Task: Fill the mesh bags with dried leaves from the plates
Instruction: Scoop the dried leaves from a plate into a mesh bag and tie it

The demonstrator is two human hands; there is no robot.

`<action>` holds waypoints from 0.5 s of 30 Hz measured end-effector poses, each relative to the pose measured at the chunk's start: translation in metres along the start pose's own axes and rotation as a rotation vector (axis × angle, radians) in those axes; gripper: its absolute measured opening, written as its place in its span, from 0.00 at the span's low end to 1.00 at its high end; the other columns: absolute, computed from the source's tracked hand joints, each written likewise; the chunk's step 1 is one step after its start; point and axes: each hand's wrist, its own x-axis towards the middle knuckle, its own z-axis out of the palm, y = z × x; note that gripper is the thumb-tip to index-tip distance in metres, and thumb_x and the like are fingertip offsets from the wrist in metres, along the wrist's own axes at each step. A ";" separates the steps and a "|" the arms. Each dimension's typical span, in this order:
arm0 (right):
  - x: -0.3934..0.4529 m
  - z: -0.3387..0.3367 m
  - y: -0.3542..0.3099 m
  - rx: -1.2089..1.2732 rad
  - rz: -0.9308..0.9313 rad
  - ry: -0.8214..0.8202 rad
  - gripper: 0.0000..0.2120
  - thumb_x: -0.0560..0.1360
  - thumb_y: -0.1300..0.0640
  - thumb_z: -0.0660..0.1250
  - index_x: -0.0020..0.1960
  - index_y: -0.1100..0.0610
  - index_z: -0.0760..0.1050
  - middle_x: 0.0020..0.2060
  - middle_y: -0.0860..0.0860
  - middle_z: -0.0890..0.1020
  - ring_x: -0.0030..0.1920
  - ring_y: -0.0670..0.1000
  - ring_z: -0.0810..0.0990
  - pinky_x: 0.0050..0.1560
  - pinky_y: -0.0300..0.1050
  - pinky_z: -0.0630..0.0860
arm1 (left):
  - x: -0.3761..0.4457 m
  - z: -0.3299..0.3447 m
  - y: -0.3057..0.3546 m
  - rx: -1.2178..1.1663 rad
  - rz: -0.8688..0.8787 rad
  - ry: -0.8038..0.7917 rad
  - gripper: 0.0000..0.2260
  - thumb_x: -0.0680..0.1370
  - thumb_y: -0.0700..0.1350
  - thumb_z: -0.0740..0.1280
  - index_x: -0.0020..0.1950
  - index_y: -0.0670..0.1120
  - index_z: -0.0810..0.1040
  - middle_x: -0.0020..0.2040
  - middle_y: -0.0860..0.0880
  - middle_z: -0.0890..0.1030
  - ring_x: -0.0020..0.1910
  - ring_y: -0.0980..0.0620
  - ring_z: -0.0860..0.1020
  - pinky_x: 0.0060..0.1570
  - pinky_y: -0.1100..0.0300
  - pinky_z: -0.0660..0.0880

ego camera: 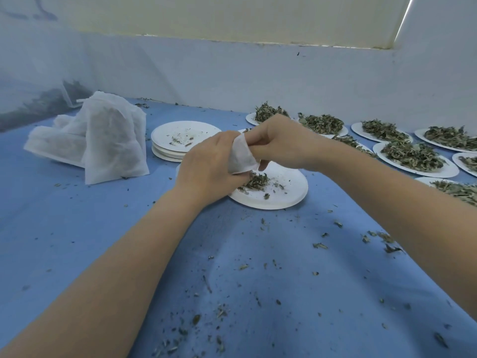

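Pinching a mesh bag [241, 157], both hands' grips hover over a plate [289, 196] of dried leaves [255, 182].

Bag pile [103, 140] left, empty plate stack [180, 140] centre, leaf-heaped plates [413, 156] right

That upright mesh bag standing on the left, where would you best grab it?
Pinch the upright mesh bag at its top edge, coming from above. It stands tall with its soft, crumpled mouth uppermost, free on top, while other bags crowd its left side. Both hands are busy with another bag.
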 end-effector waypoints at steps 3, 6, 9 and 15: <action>0.000 -0.004 0.003 0.062 -0.031 0.074 0.10 0.72 0.63 0.69 0.49 0.53 0.84 0.38 0.48 0.85 0.34 0.39 0.78 0.33 0.31 0.73 | 0.002 -0.002 -0.002 0.001 -0.015 0.015 0.22 0.68 0.50 0.71 0.59 0.44 0.74 0.52 0.47 0.79 0.49 0.44 0.76 0.44 0.54 0.71; 0.002 0.007 0.003 0.027 -0.024 0.070 0.10 0.70 0.64 0.69 0.48 0.54 0.84 0.36 0.49 0.84 0.33 0.42 0.77 0.30 0.31 0.72 | 0.003 0.000 0.000 0.028 0.003 0.007 0.21 0.68 0.48 0.72 0.57 0.40 0.75 0.48 0.44 0.79 0.46 0.42 0.76 0.41 0.56 0.67; 0.002 0.014 0.002 0.054 -0.039 0.076 0.09 0.70 0.64 0.68 0.46 0.55 0.84 0.34 0.52 0.84 0.27 0.43 0.74 0.30 0.34 0.72 | 0.003 0.000 -0.001 0.018 0.013 -0.012 0.21 0.68 0.47 0.72 0.58 0.40 0.74 0.49 0.44 0.79 0.48 0.42 0.76 0.43 0.55 0.68; 0.002 0.010 0.007 0.166 -0.083 0.221 0.14 0.71 0.66 0.69 0.52 0.52 0.82 0.40 0.41 0.83 0.35 0.34 0.79 0.24 0.27 0.66 | 0.002 -0.004 -0.014 -0.069 -0.079 -0.040 0.28 0.66 0.49 0.73 0.64 0.49 0.67 0.49 0.53 0.76 0.47 0.47 0.76 0.41 0.55 0.72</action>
